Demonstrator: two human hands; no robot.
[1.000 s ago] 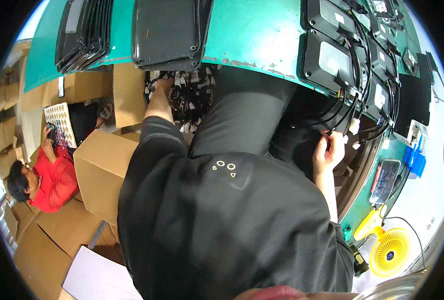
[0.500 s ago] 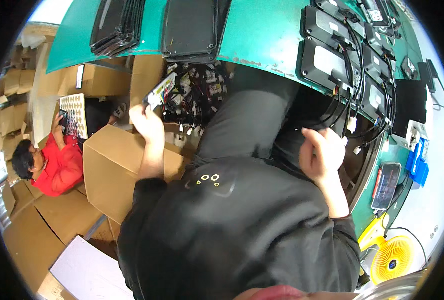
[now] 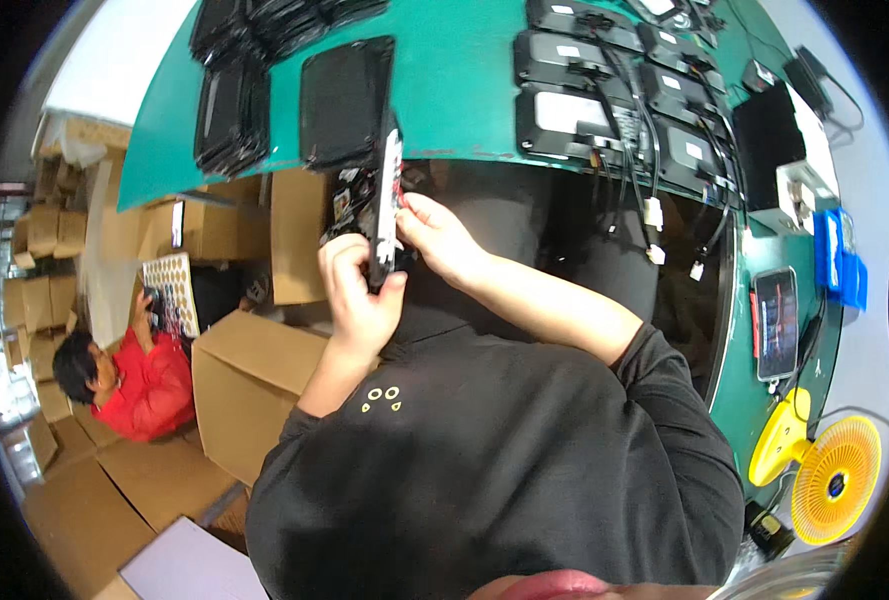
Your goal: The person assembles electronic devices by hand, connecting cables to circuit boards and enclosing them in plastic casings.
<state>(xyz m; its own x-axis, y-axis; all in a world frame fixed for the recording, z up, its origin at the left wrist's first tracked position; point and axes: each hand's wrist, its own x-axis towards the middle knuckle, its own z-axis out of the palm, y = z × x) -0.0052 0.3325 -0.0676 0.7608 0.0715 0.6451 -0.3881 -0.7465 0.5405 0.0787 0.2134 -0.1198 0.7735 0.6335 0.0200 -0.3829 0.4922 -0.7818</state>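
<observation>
My left hand [image 3: 356, 300] is closed around the lower end of a flat electronic module [image 3: 386, 215], held upright on edge with its thin side toward me. The module has a dark back and a white, marked edge. At its right face is my right hand [image 3: 446, 240], fingers pinched together near a small red bit; what they hold is hidden. Behind my left hand, a cardboard box [image 3: 299, 235] contains several small parts with wires. Just above, a stack of black rectangular housings [image 3: 346, 100] lies at the table's edge.
More black housings [image 3: 232, 115] are stacked on the green table [image 3: 454, 90]. Assembled units [image 3: 574, 115] with hanging cables lie at the right. Beyond them are a phone [image 3: 775, 322] and a yellow fan [image 3: 836, 480]. Cardboard boxes [image 3: 254, 390] and a person in red [image 3: 149, 385] are left.
My left hand has brought the module from the box's left side in toward my middle. My right hand has crossed leftward from beside the hanging cables to meet it. The view has shifted.
</observation>
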